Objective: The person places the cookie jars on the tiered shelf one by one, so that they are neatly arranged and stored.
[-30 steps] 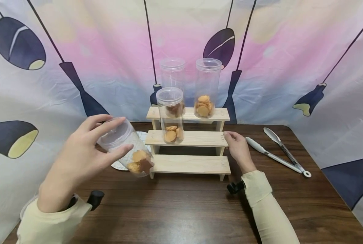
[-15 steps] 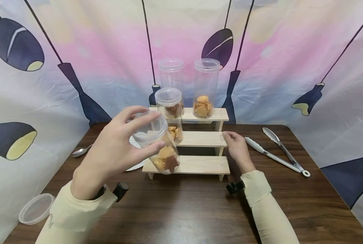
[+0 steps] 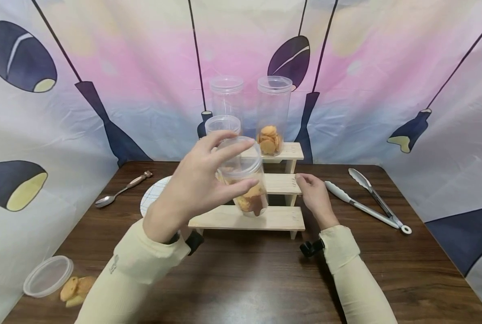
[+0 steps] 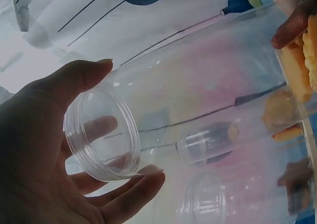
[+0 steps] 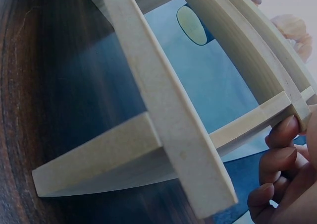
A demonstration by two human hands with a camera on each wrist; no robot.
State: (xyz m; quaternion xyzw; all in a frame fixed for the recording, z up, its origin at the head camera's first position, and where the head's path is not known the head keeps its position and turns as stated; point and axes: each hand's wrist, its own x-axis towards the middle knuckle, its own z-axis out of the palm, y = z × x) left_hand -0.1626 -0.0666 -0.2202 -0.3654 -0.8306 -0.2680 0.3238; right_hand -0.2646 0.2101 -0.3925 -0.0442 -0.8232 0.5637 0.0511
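Note:
My left hand (image 3: 194, 182) grips a clear lidded jar (image 3: 242, 168) around its top end, thumb on one side and fingers on the other. Cookies (image 3: 252, 201) lie in the bottom of this tilted jar, held in front of a wooden three-tier stand (image 3: 281, 220). With curled fingers, my right hand (image 3: 317, 198) pinches the right end of the stand's middle tier; the right wrist view shows the fingers (image 5: 277, 164) there. A second jar (image 3: 222, 123) on the middle tier is mostly hidden. Two more jars stand on the top tier, the right one (image 3: 274, 112) holding round cookies.
Metal tongs (image 3: 370, 202) lie spread at the right. To the left are a spoon (image 3: 121, 191) and a round white gridded piece (image 3: 153, 195), partly covered by my arm. A clear lid (image 3: 48, 276) and some loose cookies (image 3: 75, 289) lie near front left.
My left hand has carried the jar rightward from beside the stand to in front of it, and the jar has become more upright. The right hand stays on the middle tier.

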